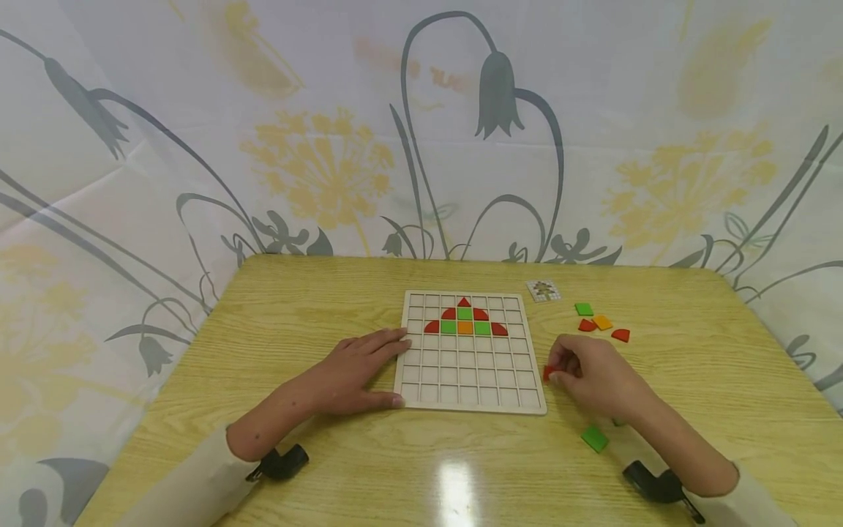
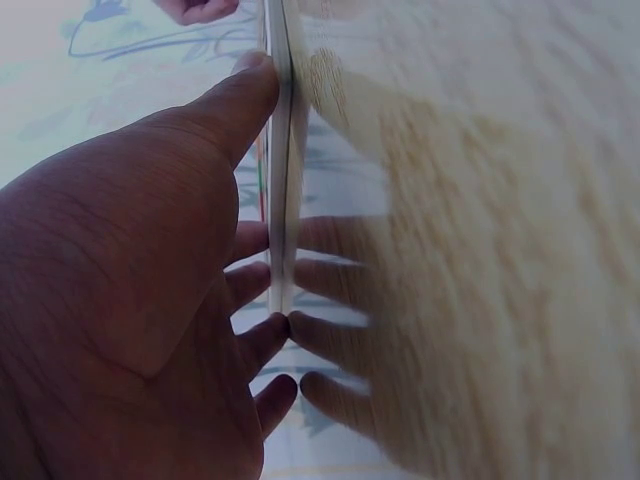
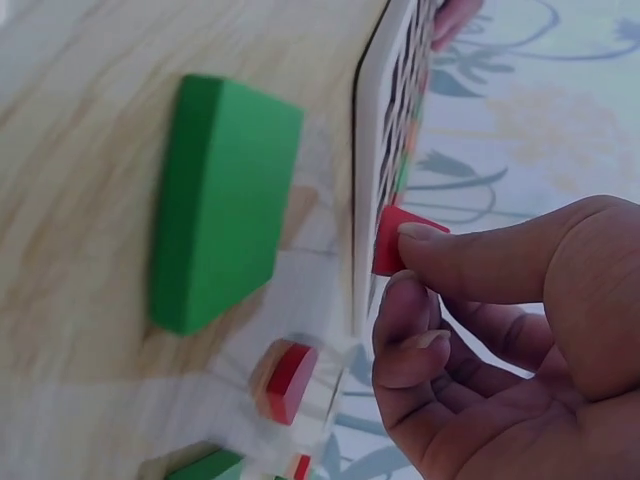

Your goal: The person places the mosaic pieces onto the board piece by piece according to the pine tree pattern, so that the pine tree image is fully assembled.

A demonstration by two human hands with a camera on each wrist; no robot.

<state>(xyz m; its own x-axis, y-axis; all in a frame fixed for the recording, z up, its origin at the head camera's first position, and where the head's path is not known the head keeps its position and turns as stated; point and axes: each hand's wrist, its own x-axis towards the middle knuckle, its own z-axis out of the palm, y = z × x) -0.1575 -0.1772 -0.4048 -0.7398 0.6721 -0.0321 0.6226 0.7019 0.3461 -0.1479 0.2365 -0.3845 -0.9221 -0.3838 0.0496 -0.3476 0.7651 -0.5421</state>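
Observation:
My right hand [image 1: 593, 373] pinches a small red tile [image 3: 393, 242] between thumb and fingers, beside the right edge of a pale gridded board [image 1: 466, 375]; its full shape is partly covered. My left hand [image 1: 352, 373] rests at the board's left edge, fingers extended and thumb at the near corner. Tiles on the board's far half form a stepped shape: a red triangle [image 1: 464, 302] on top, then green squares [image 1: 465, 314] and red rounded tiles [image 1: 499, 329] around an orange square [image 1: 465, 328].
Right of the board lie a green square [image 1: 584, 309], an orange square [image 1: 602, 322] and two red rounded tiles [image 1: 620, 334]. Another green square [image 1: 595, 439] lies near my right forearm, with a green piece partly hidden by it. A small pattern card [image 1: 543, 290] sits behind the board's right corner.

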